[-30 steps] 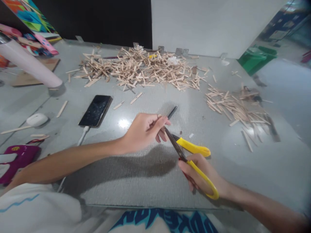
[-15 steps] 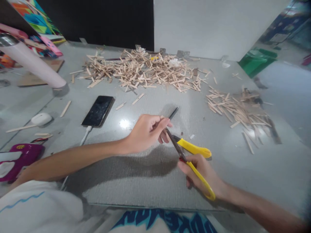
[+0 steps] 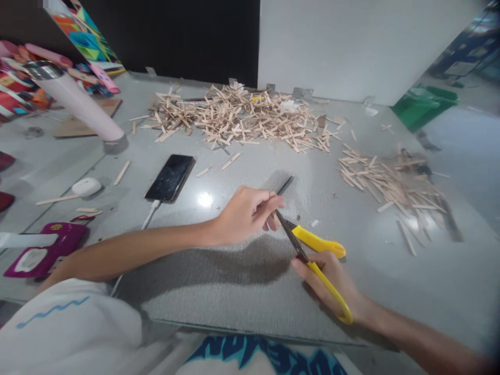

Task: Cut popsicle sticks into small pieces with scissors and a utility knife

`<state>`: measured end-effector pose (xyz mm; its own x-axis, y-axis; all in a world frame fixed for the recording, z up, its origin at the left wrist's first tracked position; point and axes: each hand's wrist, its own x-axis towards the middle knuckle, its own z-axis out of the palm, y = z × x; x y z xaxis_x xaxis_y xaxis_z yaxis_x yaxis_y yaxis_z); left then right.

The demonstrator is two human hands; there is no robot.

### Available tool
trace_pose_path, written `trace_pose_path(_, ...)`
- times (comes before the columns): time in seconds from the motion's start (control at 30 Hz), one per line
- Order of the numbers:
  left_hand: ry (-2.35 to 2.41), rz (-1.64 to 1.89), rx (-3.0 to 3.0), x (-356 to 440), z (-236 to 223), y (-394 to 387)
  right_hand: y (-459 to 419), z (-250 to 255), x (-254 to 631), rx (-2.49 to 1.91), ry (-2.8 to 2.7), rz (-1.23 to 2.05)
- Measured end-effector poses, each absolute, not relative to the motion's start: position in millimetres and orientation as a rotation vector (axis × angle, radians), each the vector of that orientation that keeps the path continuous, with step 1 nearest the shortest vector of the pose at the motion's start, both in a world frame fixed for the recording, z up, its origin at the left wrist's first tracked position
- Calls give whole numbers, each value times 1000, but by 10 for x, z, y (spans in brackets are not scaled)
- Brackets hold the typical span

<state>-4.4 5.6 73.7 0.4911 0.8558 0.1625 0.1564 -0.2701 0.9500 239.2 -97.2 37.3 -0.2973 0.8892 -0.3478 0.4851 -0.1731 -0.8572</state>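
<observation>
My left hand (image 3: 258, 211) is closed in a pinch at the middle of the grey table. From its fingertips a slim dark pointed piece (image 3: 287, 183) sticks out to the upper right. Below those fingers, my right hand (image 3: 330, 281) grips a tool with a yellow handle (image 3: 332, 291) and a long dark metal shank (image 3: 291, 232), whose far end reaches my left fingers. A second yellow handle (image 3: 318, 242) with a dark end lies just above my right hand. I cannot tell whether both handles belong to one tool. What my left fingers cover is hidden.
Many flat wooden sticks (image 3: 234, 117) are heaped at the back, with a smaller pile (image 3: 390, 182) on the right. A phone (image 3: 171, 178) on a white cable (image 3: 150, 214), a pale pink bottle (image 3: 80, 104), a white case (image 3: 86, 186) and a purple device (image 3: 64, 242) occupy the left.
The whole view has shifted slightly, so everything appears a little further right. Both hands keep nearly the same pose and grip.
</observation>
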Motion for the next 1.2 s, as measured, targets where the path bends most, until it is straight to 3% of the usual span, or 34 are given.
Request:
trace_pose_path(0.23,827,818,2075,-149,811,146,-966,612,2412,-1548,-1673,1697)
trace_pose_path(0.43,817,747,2110,-212,863,242,-957,476,2533,-1369,-1463,2044)
trace_pose_path(0.7,877,677,1523,-142,980,232,-874,485,2504,-1339,-1440,1936)
trace_pose_path(1.2,951,727,1458,-82,949,140,-936,521,2510,-1452,-1507,1876)
